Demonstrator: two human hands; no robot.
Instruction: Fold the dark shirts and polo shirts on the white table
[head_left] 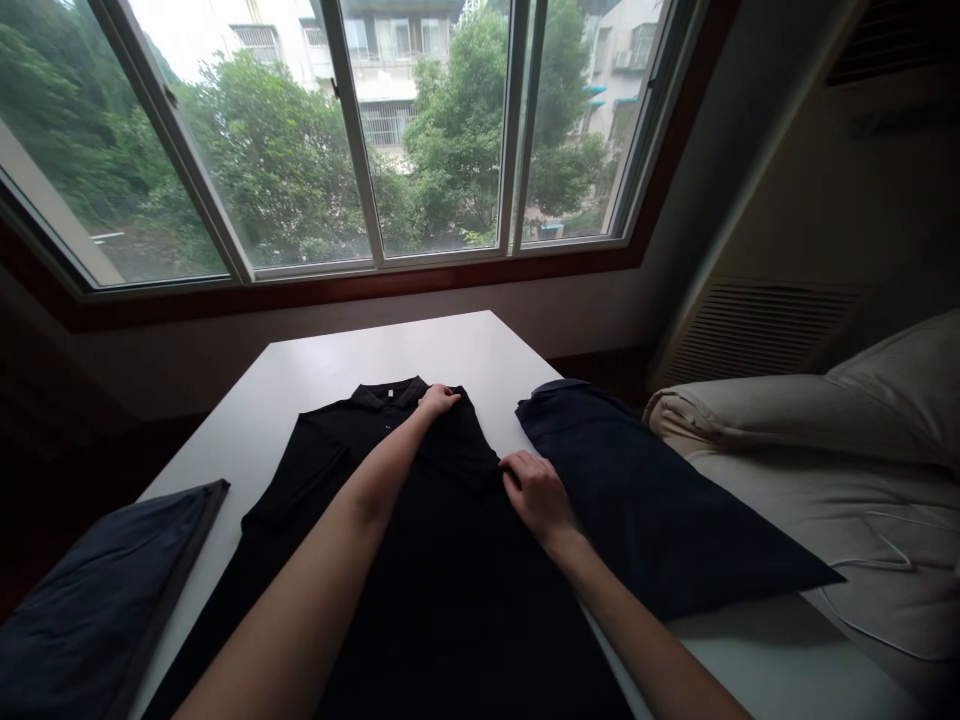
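A black short-sleeved shirt [450, 590] with a collar lies spread out on the white table [465, 345], its collar toward the window. My left hand [439, 400] reaches across it and pinches the fabric at the shoulder, right of the collar. Lower down, on the shirt's right side, my right hand [536, 490] has its fingers closed on the black fabric near the sleeve edge. Both forearms pass over or beside the shirt, and its lower end runs out of view at the bottom.
Dark navy folded cloth [660, 500] lies right of the shirt, reaching past the table's edge. Another dark folded garment [112, 590] is at the left edge. A beige sofa [825, 440] with a white cable [892, 560] stands at right. The window [375, 140] is beyond the table.
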